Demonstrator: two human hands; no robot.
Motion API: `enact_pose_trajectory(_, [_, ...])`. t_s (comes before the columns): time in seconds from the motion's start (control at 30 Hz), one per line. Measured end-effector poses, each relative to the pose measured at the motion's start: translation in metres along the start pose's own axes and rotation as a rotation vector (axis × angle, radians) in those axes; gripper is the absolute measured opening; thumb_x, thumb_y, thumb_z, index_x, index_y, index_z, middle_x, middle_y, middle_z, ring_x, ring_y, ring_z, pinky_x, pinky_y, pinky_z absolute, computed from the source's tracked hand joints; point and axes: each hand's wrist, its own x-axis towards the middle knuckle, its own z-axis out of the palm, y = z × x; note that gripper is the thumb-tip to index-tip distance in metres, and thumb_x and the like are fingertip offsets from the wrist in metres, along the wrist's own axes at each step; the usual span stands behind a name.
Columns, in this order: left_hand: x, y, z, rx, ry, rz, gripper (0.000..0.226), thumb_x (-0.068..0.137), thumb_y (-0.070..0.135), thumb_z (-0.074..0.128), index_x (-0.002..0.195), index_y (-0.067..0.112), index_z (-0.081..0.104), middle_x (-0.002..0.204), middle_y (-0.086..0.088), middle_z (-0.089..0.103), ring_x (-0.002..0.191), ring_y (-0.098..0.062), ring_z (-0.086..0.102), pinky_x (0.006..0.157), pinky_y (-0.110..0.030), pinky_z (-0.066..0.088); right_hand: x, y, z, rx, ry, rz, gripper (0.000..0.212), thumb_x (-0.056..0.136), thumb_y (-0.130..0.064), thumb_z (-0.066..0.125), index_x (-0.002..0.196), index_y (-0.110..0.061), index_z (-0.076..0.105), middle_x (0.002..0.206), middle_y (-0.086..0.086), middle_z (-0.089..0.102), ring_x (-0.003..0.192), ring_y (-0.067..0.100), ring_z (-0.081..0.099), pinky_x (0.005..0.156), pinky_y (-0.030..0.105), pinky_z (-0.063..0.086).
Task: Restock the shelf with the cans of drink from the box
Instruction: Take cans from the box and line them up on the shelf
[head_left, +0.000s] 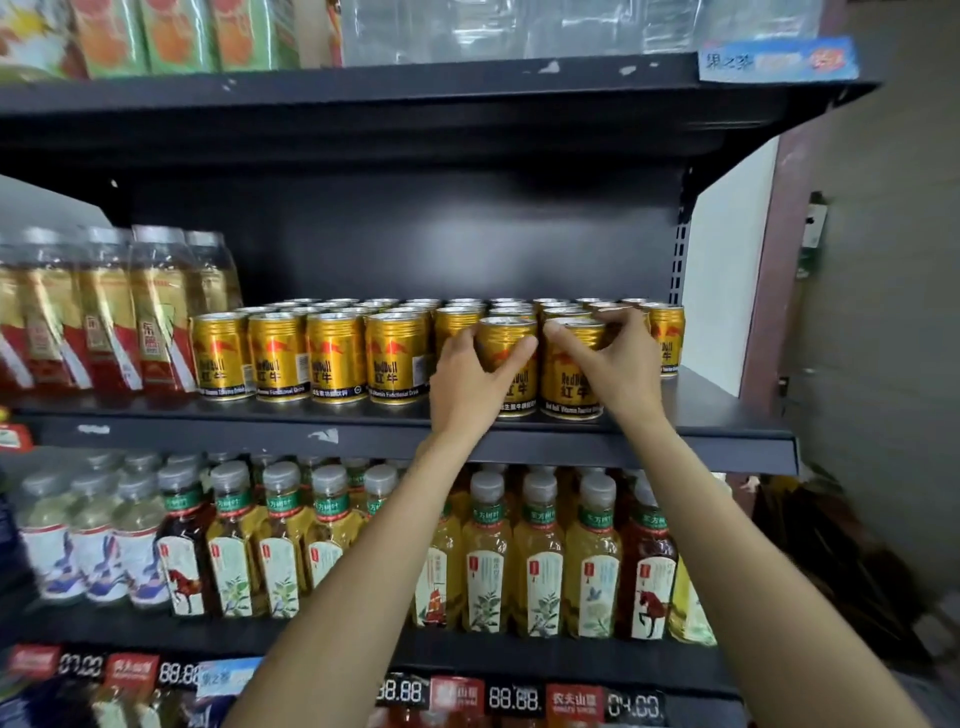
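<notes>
While both arms reach up, left hand (470, 384) wrapped around one gold can (509, 364), right hand (615, 358) gripping the neighbouring can (570, 371), both upright at the black shelf's (727, 415) front edge, toward its right end, more cans (311, 358) alongside.

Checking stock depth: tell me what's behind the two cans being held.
Behind the left hand can and right hand can, more gold cans show, tops mostly. Their bodies are covered.

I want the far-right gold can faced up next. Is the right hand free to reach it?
Probably not yet: the right hand grips a front can. The far-right can stands unblocked just beside it.
</notes>
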Motion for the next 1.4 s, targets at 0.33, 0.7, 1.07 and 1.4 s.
enact_pose_trajectory(0.33, [-0.001, -0.021, -0.019, 0.509, 0.106, 0.455, 0.088, 0.072, 0.067, 0.061, 0.141, 0.020, 0.035, 0.140, -0.003, 0.042, 0.128, -0.022, 0.038, 0.106, -0.038, 0.027, -0.034, 0.012, -0.003, -0.302, -0.035, -0.180, 0.085, 0.077, -0.040, 0.071, 0.144, -0.018, 0.024, 0.135, 0.009, 0.052, 0.117, 0.028, 0.054, 0.090, 0.044, 0.049])
enact_pose_trajectory(0.7, [0.017, -0.056, -0.053, 0.729, 0.188, 0.476, 0.086, 0.072, 0.075, 0.047, 0.136, 0.019, 0.044, 0.135, -0.001, 0.053, 0.136, -0.022, 0.031, 0.112, -0.059, -0.002, -0.038, -0.012, 0.044, -0.305, -0.034, -0.139, 0.084, 0.079, -0.042, 0.070, 0.144, -0.020, 0.022, 0.135, 0.008, 0.050, 0.116, 0.029, 0.055, 0.089, 0.042, 0.046])
enact_pose_trajectory(1.07, [0.027, -0.066, -0.050, 0.612, -0.004, 0.416, 0.096, 0.078, 0.072, 0.045, 0.150, 0.021, 0.007, 0.159, 0.001, -0.001, 0.143, -0.018, -0.017, 0.117, -0.051, 0.000, -0.019, -0.013, 0.046, -0.427, -0.142, -0.204, 0.089, 0.077, -0.045, 0.071, 0.143, -0.010, 0.022, 0.138, 0.014, 0.046, 0.117, 0.032, 0.054, 0.085, 0.039, 0.049])
enact_pose_trajectory(1.4, [0.028, -0.064, -0.052, 0.652, -0.124, 0.397, 0.097, 0.079, 0.074, 0.035, 0.147, 0.024, -0.013, 0.155, -0.002, -0.023, 0.135, -0.020, -0.035, 0.112, -0.055, -0.014, -0.024, -0.012, 0.040, -0.318, -0.221, -0.208, 0.092, 0.081, -0.035, 0.069, 0.148, -0.010, 0.012, 0.136, 0.015, 0.049, 0.117, 0.029, 0.054, 0.091, 0.036, 0.047])
